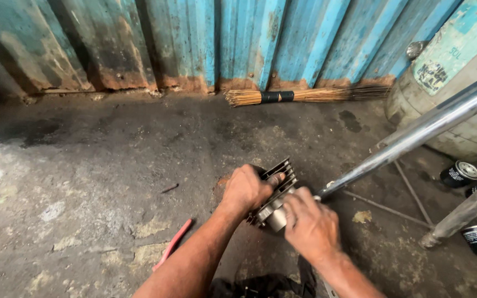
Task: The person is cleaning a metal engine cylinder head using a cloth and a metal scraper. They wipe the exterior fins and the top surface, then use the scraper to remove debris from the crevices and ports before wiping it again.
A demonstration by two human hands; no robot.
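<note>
Low on the stained concrete floor (100, 165), at about six o'clock in the view, both hands work on a finned metal engine cylinder (276, 190). The left hand (245, 190) wraps over its top, fingers curled tight around the dark ribbed fins, thumb lying along them. The right hand (310, 223) covers the pale round sleeve end; its fingers bend around it, though the grip underneath is hidden by the knuckles.

At two o'clock stands a big grimy drum (459, 83), pale and rounded with a faded blue label, cut off by the frame; what it holds cannot be seen. At three o'clock lie two small black cans (461, 173) with printed sides, lids on. Shiny chrome tubes (415, 135) slant down toward the hands.

At twelve o'clock a straw broom (305, 95) bound with black tape lies against the rusted blue corrugated wall (194, 38). A red-handled tool (173, 243) lies at seven o'clock, its tip hard to make out.
</note>
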